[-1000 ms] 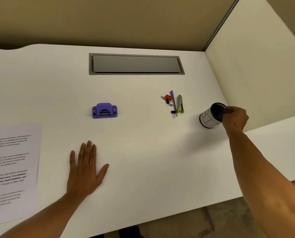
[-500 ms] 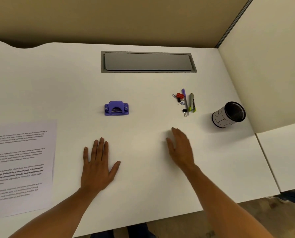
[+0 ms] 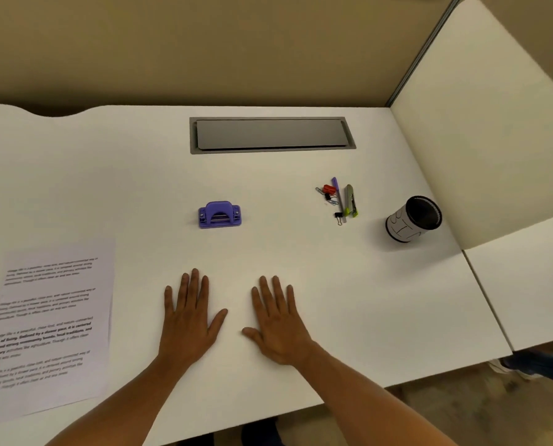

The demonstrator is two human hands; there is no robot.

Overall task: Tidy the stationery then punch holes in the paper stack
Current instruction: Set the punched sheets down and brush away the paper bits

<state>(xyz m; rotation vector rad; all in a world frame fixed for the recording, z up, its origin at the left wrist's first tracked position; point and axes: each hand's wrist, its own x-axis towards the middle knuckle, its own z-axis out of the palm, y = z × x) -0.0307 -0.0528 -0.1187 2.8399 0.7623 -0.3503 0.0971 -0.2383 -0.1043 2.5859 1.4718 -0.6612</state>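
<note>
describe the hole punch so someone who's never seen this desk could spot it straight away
Start at the grey hatch set into the back of the white desk. Come toward the person from the hatch's left end: the hole punch sits alone there, beyond the left hand. It is the only squat purple block on the desk.

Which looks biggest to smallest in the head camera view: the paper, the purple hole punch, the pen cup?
1. Paper, by far.
2. Pen cup.
3. Hole punch, though close to the cup.
</note>
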